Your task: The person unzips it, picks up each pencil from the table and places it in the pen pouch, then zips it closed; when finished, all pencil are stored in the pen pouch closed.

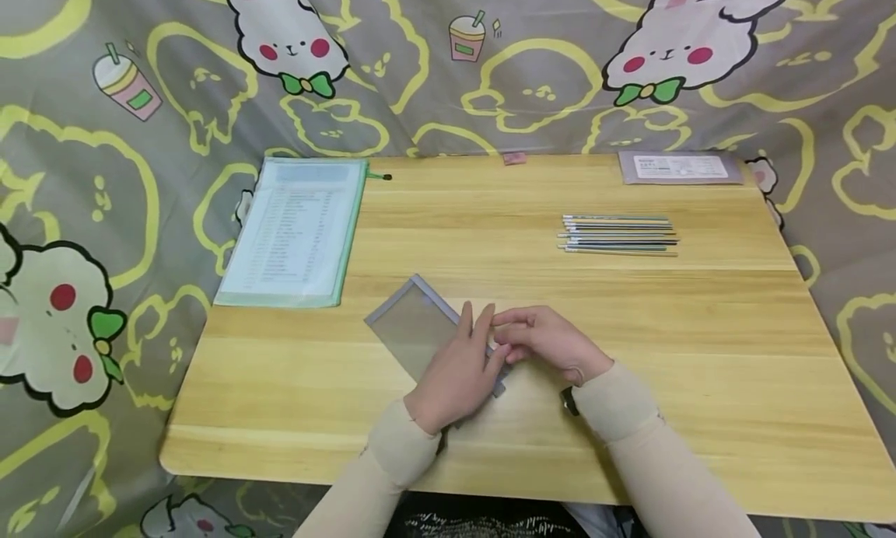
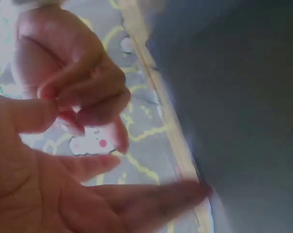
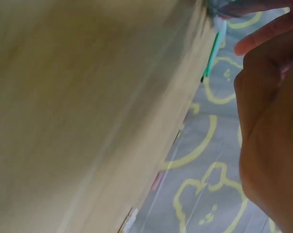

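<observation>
A flat, see-through grey pouch (image 1: 413, 332) with a darker grey border lies slanted on the table, partly covered by my left hand (image 1: 458, 375). That hand is spread over its right side with straight fingers, the thumb reaching toward my right hand. At the pouch's right edge is my right hand (image 1: 549, 340), its fingers bent and meeting near the left thumb. In the left wrist view the right hand's fingers (image 2: 95, 99) are curled close to the left thumb tip; whether something thin is pinched there is hidden. A broad dark grey surface (image 2: 233, 97) fills that view's right side.
On the wooden table (image 1: 700, 413), a mesh folder (image 1: 290, 235) with a printed sheet lies at the left. Several thin pencils (image 1: 619, 236) lie at the right. Behind them are a labelled grey packet (image 1: 679, 169) and a small pink piece (image 1: 514, 158). Patterned cloth (image 1: 420, 71) hangs around.
</observation>
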`<state>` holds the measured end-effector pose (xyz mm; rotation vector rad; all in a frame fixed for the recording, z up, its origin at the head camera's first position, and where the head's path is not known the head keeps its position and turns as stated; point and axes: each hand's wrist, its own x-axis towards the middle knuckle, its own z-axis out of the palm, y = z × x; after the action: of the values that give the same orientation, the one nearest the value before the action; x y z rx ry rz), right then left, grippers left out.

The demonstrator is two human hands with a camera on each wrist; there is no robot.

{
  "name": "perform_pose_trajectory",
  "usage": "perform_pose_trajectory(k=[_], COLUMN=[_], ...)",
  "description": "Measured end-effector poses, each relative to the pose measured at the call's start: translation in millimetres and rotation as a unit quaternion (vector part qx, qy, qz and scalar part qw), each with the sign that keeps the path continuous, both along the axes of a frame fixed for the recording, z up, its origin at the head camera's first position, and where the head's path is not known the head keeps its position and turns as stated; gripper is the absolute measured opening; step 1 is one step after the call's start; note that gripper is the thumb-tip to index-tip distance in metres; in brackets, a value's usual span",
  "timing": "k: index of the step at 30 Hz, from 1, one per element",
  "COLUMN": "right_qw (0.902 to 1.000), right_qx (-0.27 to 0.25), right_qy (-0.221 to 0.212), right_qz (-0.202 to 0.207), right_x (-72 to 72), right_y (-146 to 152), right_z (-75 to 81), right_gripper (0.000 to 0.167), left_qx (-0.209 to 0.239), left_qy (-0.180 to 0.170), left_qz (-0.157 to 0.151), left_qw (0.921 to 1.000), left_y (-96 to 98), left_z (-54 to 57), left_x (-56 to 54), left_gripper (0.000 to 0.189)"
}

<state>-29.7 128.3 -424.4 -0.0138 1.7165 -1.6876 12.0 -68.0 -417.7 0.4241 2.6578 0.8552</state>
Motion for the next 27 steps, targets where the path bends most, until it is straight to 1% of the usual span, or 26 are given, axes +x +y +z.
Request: perform_pose_trajectory(k=[1, 2, 4, 5, 6, 7, 8, 9, 10, 12, 13, 14, 15, 16, 17, 18, 20, 22, 23, 24, 25, 27], right_qw=[1.0, 1.0, 0.9991, 0.998, 0.9961, 0.9935, 0.9905, 0.988, 0.9859, 0.9834, 0.9826, 0.9819, 0.9811, 0.9804, 0.9788, 0.9768, 0.9708, 0.9595, 0.9517, 0.9426, 0.9317, 0.9045], right_qx=[-0.003, 0.004, 0.028, 0.044, 0.063, 0.082, 0.1, 0.111, 0.12, 0.128, 0.128, 0.128, 0.13, 0.131, 0.136, 0.142, 0.157, 0.172, 0.177, 0.178, 0.175, 0.163], right_qy=[0.0, 0.007, 0.025, 0.036, 0.047, 0.057, 0.068, 0.075, 0.08, 0.088, 0.094, 0.1, 0.107, 0.114, 0.124, 0.135, 0.163, 0.21, 0.238, 0.271, 0.307, 0.384], right_qz=[0.0, -0.003, -0.017, -0.028, -0.04, -0.054, -0.066, -0.077, -0.085, -0.094, -0.097, -0.098, -0.096, -0.093, -0.09, -0.086, -0.079, -0.077, -0.079, -0.082, -0.085, -0.089], right_x=[0.9, 1.2, 0.7, -0.5, -1.8, -3.4, -5.2, -6.9, -8.4, -10.4, -11.9, -13.0, -13.5, -13.5, -13.0, -12.2, -9.7, -5.9, -3.4, -0.7, 2.4, 9.0], right_y=[-2.4, -3.8, -3.1, -1.1, 2.0, 5.6, 9.6, 13.5, 17.0, 22.3, 24.9, 27.0, 28.3, 29.2, 29.7, 30.0, 29.9, 29.3, 29.0, 28.3, 27.6, 25.6], right_z=[-0.8, -1.1, 0.5, 1.9, 4.0, 6.2, 8.4, 10.8, 13.1, 17.2, 19.8, 22.1, 24.3, 25.9, 27.6, 29.0, 31.5, 34.3, 36.5, 38.9, 41.7, 48.7], right_gripper=[0.046, 0.045, 0.043, 0.042, 0.04, 0.039, 0.038, 0.038, 0.037, 0.038, 0.038, 0.039, 0.039, 0.04, 0.039, 0.039, 0.037, 0.033, 0.03, 0.027, 0.025, 0.023], left_qx=[0.006, 0.006, -0.019, -0.04, -0.065, -0.097, -0.13, -0.162, -0.186, -0.226, -0.241, -0.253, -0.261, -0.267, -0.264, -0.259, -0.226, -0.156, -0.112, -0.067, -0.018, 0.064], left_qy=[-0.007, -0.002, 0.036, 0.061, 0.091, 0.126, 0.163, 0.197, 0.227, 0.279, 0.3, 0.318, 0.329, 0.332, 0.329, 0.319, 0.288, 0.269, 0.269, 0.273, 0.282, 0.305], left_qz=[0.005, 0.01, 0.007, -0.004, -0.019, -0.036, -0.051, -0.063, -0.072, -0.073, -0.07, -0.066, -0.064, -0.064, -0.062, -0.062, -0.051, -0.022, -0.005, 0.009, 0.02, 0.026], left_qw=[0.9999, 0.9999, 0.9992, 0.9973, 0.9935, 0.9866, 0.9766, 0.9648, 0.9532, 0.9305, 0.9201, 0.9115, 0.9054, 0.9024, 0.9043, 0.9096, 0.9289, 0.95, 0.9565, 0.9596, 0.9592, 0.9499], left_y=[0.5, 0.6, 1.7, 3.2, 5.3, 8.1, 11.3, 14.4, 17.0, 20.3, 21.7, 22.4, 22.8, 22.6, 21.7, 19.8, 14.0, 6.0, 1.7, -2.4, -6.0, -11.2], left_z=[0.7, 2.0, 3.4, 2.6, 1.3, -1.2, -4.0, -8.0, -12.4, -22.3, -26.2, -29.1, -31.1, -31.3, -30.6, -27.8, -17.0, -1.4, 7.0, 15.9, 24.1, 38.4], left_x=[4.3, 8.3, 15.1, 18.9, 23.1, 27.9, 32.7, 37.0, 40.7, 45.0, 43.3, 40.3, 36.3, 31.9, 27.0, 21.9, 12.4, 4.4, 1.0, -1.3, -2.9, -3.9], left_gripper=[0.073, 0.074, 0.079, 0.082, 0.085, 0.085, 0.083, 0.079, 0.072, 0.052, 0.044, 0.036, 0.028, 0.021, 0.018, 0.015, 0.01, 0.004, 0.002, 0.004, 0.007, 0.012])
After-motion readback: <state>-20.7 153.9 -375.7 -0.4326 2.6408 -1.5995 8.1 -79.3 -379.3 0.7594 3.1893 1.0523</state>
